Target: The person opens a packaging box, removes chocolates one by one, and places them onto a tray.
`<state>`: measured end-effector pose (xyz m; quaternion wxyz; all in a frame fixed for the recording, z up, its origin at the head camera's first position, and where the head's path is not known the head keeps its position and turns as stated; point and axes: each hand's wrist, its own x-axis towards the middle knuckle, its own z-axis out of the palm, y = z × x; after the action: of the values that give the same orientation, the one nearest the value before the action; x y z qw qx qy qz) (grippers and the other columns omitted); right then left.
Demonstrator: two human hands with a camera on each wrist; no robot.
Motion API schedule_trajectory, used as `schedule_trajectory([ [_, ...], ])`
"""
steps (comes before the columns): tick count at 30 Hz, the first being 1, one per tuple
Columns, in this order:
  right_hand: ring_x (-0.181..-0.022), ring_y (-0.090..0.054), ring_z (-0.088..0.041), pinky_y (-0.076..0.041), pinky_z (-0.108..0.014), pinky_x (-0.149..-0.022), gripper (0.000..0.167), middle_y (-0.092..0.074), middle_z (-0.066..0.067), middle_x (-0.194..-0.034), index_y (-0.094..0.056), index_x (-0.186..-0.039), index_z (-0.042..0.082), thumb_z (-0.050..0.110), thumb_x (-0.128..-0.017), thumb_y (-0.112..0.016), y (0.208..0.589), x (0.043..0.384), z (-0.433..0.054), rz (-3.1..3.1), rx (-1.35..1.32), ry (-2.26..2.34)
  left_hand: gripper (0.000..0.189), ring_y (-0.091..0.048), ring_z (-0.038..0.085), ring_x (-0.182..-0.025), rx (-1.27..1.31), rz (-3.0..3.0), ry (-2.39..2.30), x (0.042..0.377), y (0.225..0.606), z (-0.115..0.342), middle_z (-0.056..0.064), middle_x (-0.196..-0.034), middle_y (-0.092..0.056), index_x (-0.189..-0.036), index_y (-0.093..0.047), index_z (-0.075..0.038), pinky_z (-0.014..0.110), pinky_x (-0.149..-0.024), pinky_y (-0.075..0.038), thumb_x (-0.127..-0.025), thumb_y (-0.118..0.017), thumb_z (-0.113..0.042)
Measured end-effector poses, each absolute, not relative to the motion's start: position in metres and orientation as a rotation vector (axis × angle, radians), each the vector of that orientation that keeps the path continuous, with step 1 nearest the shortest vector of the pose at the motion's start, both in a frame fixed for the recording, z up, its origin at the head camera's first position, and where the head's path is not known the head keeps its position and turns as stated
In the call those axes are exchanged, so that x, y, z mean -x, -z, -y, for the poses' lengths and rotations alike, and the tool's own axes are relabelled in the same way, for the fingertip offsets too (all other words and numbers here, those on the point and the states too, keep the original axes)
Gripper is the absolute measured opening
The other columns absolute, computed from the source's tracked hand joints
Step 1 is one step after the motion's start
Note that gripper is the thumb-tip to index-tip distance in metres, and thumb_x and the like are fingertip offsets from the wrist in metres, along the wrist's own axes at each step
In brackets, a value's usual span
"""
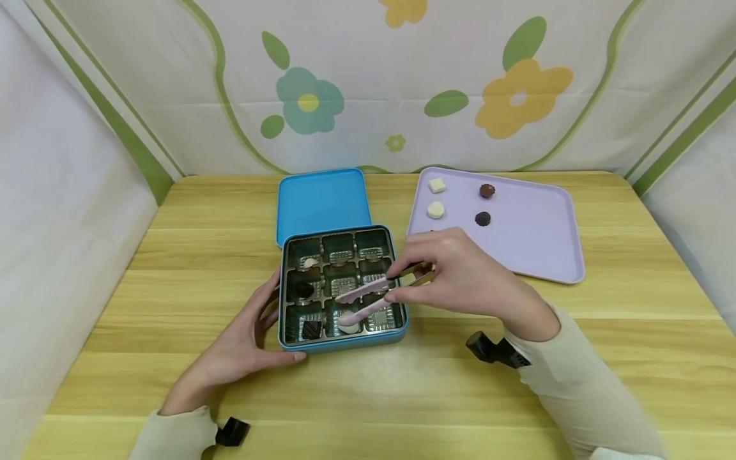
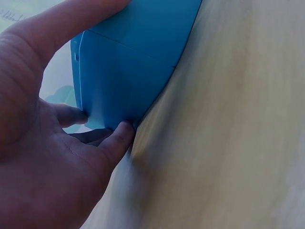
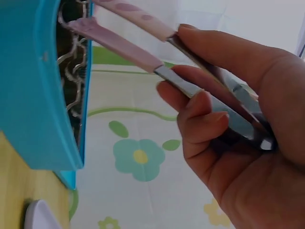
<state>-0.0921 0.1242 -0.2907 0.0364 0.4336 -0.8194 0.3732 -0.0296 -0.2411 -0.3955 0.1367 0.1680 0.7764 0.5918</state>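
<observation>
Two bare hands work over a wooden table (image 1: 190, 287), both in pale sleeves. At the left, the left hand (image 1: 238, 348) holds a blue tin (image 1: 345, 348) at its near corner, thumb along the front wall and fingers against the left side, as the left wrist view shows. The tin stands on the table; behind it lies a flat blue lid (image 1: 323, 201). Down the tin's left column, back to front, sit a small white piece (image 1: 310, 262), a black piece (image 1: 305, 290) and a ridged dark square (image 1: 312, 330). In the front middle compartment is a pale round piece (image 1: 347, 329), partly covered by one arm of the pink-tipped tongs (image 1: 365, 311) (whether the tip grips it, I cannot tell). The right hand (image 1: 460, 275) is clamped on the tongs, thumb and fingers on their metal arms, and the tips stand apart. Farther right, a lilac tray (image 1: 535, 236) bears a white square (image 1: 437, 185), a white round (image 1: 436, 210), a brown piece (image 1: 487, 190) and a dark ridged round (image 1: 483, 219); another dark piece is mostly hidden behind the right hand.
</observation>
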Motion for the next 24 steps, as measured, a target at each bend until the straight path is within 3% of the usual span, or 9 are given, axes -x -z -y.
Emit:
schedule_trajectory([
  [4, -0.068, -0.049, -0.001, -0.045, -0.021, -0.059, 0.015, -0.069, 0.011, -0.082, -0.084, -0.093, 0.016, 0.019, -0.083, -0.094, 0.286, 0.097, -0.11, 2.617, -1.401, -1.046, 0.139, -0.015, 0.04, -0.166, -0.481, -2.238, -1.717, 0.03, 0.394, 0.24, 0.011, -0.18, -0.01, -0.175, -0.004, -0.031, 0.005, -0.12, -0.03, -0.076, -0.096, 0.001],
  [10, -0.073, -0.058, -0.002, -0.05, -0.021, -0.062, 0.008, -0.075, 0.006, -0.088, -0.084, -0.092, 0.016, 0.021, -0.089, -0.089, 0.294, 0.108, -0.099, 2.693, -1.474, -1.002, 0.139, -0.015, 0.039, -0.166, -0.504, -2.226, -1.721, 0.03, 0.396, 0.238, 0.011, -0.181, -0.009, -0.175, -0.003, -0.03, 0.006, -0.121, -0.029, -0.076, -0.095, 0.0],
  [18, -0.07, -0.065, -0.01, -0.055, -0.022, -0.062, 0.008, -0.078, 0.009, -0.089, -0.086, -0.094, 0.021, 0.016, -0.089, -0.09, 0.313, 0.121, -0.129, 2.707, -1.19, -1.474, 0.138, -0.016, 0.04, -0.166, -0.478, -2.26, -1.699, 0.029, 0.395, 0.24, 0.01, -0.18, -0.012, -0.175, -0.005, -0.029, 0.005, -0.12, -0.029, -0.075, -0.097, -0.002],
  [24, -0.068, -0.057, -0.013, -0.046, -0.024, -0.058, 0.01, -0.079, 0.01, -0.089, -0.086, -0.097, 0.028, 0.022, -0.09, -0.09, 0.321, 0.122, -0.144, 2.8, -0.928, -1.571, 0.138, -0.016, 0.039, -0.165, -0.47, -2.27, -1.699, 0.028, 0.395, 0.24, 0.009, -0.18, -0.014, -0.175, -0.006, -0.028, 0.004, -0.12, -0.029, -0.075, -0.097, -0.002],
])
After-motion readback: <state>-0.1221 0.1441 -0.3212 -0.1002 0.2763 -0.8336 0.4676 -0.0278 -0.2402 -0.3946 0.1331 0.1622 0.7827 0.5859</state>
